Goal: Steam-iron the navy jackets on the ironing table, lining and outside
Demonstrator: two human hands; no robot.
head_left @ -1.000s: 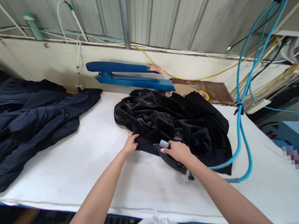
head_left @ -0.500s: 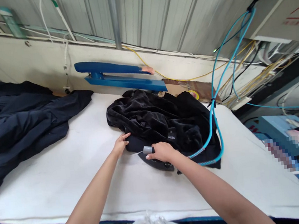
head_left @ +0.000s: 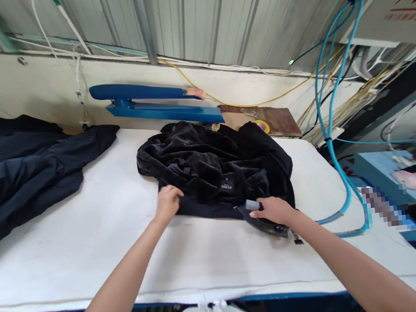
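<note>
A black plush-lined garment with a small label lies bunched on the white table cover. At its front left edge, my left hand pinches the cloth between thumb and fingers. My right hand is wrapped round the handle of a dark iron with a grey knob. The iron's tip points left and touches the garment's front right edge. Blue hoses run from behind the iron up to the right.
Dark navy clothing covers the table's left end. A blue narrow pressing board stands along the back wall. Behind the garment are a brown board and a yellow tape roll. A blue box stands at right.
The iron, held in my right hand, has moved right along the garment's front edge, and the hoses have swung right. My left hand's spread fingers have closed on the cloth.
</note>
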